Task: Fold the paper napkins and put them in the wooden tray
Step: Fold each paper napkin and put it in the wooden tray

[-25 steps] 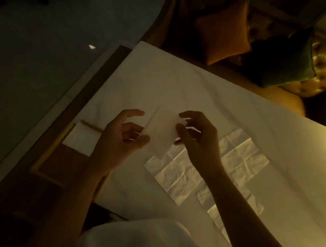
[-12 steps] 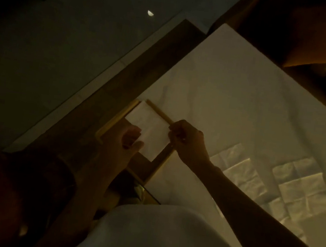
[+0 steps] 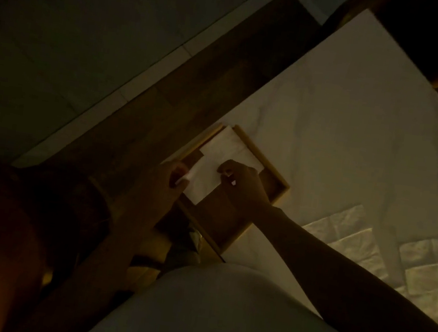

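A folded white napkin (image 3: 204, 183) is held over the wooden tray (image 3: 279, 187), which lies at the left edge of the white-covered table (image 3: 345, 121). My left hand (image 3: 164, 183) pinches the napkin's left edge. My right hand (image 3: 240, 183) pinches its right side from above. Another folded napkin (image 3: 231, 148) lies in the tray's far corner, partly under the held one. Two unfolded creased napkins (image 3: 343, 234) (image 3: 435, 261) lie flat on the table to the right.
A dark wooden strip (image 3: 182, 98) runs along the table's left side, with grey floor (image 3: 76, 33) beyond it. My white-clothed body (image 3: 219, 315) fills the bottom. The scene is very dim.
Both hands carried the folded napkin from above the table's middle leftward and lowered it into the tray. My view swung left and down with them.
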